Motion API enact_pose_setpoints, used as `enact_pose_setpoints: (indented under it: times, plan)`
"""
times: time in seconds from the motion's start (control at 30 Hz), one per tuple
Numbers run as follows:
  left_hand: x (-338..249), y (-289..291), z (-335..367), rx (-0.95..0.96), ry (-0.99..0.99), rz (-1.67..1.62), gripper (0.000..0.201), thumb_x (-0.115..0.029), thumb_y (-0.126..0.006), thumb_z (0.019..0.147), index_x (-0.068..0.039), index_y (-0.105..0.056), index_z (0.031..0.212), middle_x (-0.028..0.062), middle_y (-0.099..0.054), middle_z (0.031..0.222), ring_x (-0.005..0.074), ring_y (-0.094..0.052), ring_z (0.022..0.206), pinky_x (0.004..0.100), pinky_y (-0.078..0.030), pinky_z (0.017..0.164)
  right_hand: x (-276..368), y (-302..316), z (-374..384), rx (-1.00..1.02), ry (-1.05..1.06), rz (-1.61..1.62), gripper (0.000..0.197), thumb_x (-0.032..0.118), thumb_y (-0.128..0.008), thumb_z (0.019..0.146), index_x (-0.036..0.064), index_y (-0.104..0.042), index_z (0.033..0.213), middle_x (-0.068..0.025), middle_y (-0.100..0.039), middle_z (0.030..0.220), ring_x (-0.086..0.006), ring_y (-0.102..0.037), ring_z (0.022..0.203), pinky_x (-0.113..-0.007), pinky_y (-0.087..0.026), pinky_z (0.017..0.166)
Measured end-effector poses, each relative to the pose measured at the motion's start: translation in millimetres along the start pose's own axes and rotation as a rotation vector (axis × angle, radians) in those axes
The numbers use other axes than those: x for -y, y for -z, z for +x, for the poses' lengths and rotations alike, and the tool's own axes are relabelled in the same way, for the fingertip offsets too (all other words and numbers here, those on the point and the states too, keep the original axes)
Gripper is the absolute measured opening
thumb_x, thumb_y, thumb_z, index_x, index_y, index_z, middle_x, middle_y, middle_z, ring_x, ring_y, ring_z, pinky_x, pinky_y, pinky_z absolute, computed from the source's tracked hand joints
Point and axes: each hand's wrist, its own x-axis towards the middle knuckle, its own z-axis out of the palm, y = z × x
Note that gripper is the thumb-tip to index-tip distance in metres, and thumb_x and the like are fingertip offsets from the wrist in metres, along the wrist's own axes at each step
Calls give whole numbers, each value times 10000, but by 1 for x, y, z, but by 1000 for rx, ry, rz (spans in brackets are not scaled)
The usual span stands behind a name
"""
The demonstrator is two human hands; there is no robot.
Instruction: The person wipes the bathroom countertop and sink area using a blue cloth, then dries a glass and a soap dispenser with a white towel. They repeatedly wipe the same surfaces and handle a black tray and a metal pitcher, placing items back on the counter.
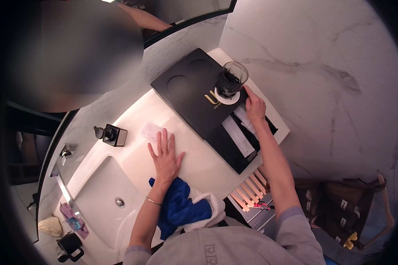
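My left hand point(166, 161) lies flat on the pale counter point(192, 161) with its fingers spread. Its fingertips reach a thin pale pink sheet or packet point(150, 130). My right hand point(255, 107) is at the right side of a black tray box point(185, 95), fingers curled and the index finger stretched to the side of a clear glass point(232, 79). Dark contents show inside this glass, which stands upright on a white round coaster point(227, 100). Whatever the curled fingers hold, if anything, is hidden. White packets point(239, 138) lie in the tray box's near compartment.
A blue and white cloth point(185, 210) lies at the counter's front edge. To the left are a sink point(108, 190), a black pump bottle point(112, 135) and a black mug point(70, 246). Wooden slats point(250, 191) and brown fabric point(336, 205) with a hanger are below right.
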Motion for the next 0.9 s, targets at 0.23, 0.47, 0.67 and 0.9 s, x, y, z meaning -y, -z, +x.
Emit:
enact_pose_setpoints:
  times: [0.23, 0.47, 0.67, 0.9]
  plan:
    - [-17, 7, -34, 375, -603, -165, 579, -424, -617, 850, -227, -491, 1380, 75, -226, 1575, 265, -155, 1467, 566, -102, 1148, -22, 11, 18, 85, -76, -12, 544, 6, -508, 825, 178, -525, 1341, -225, -640, 1036, -417, -608, 958, -479, -480, 842]
    - [59, 21, -4, -21, 92, -139, 795, -182, -788, 682, -130, -461, 1405, 202, -189, 1555, 401, -167, 1432, 556, -144, 1133, 113, 104, -78, 351, 87, 420, 398, 93, -616, 836, 25, -553, 1224, -165, -557, 1219, -340, -535, 1141, -421, -431, 969]
    - [101, 22, 38, 68, -257, -190, 350, -135, -715, 796, -65, -559, 1101, 156, -536, 1273, 286, -495, 1203, 446, -368, 1005, 182, 98, -241, 1014, 288, 657, 642, 78, -723, 764, 130, -493, 1361, -172, -466, 1360, -341, -468, 1247, -409, -399, 1036]
    - [88, 91, -38, 362, 289, -1297, 477, -34, -662, 849, -16, -503, 1298, 17, -604, 774, 82, -562, 682, 245, -487, 648, 156, 121, -238, 740, -574, 1203, 448, 83, -622, 781, -3, -589, 1220, -100, -638, 1145, -144, -582, 1052, -302, -456, 930]
